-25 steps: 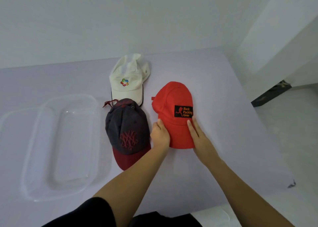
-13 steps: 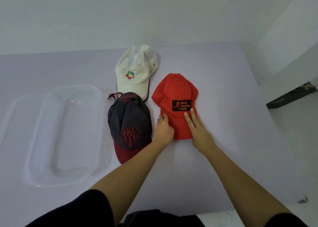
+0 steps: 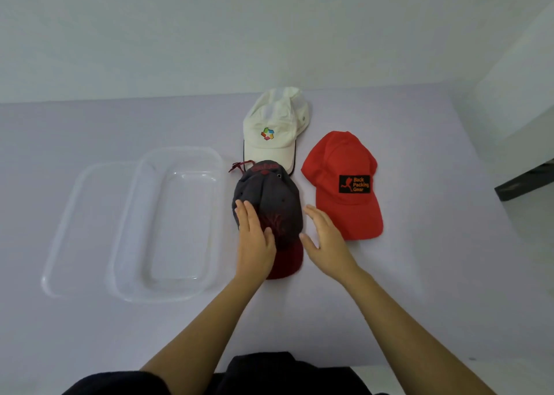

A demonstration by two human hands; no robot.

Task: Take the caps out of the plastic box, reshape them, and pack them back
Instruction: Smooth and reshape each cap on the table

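Both hands moved off red cap [image 3: 344, 185] to grey cap [image 3: 268, 212], frame centre. L hand [image 3: 254, 242] flat on crown, R hand [image 3: 325, 239] beside it, fingers spread, nothing gripped. Reshape step; next: press crown sides. Plastic box [image 3: 171, 224] centre-left, empty.

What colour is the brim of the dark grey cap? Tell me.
Dark red brim, clearest in the head view.

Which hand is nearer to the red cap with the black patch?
Right. The right hand hovers open just beside the red cap, at its brim edge. The left hand is farther, resting on the grey cap.
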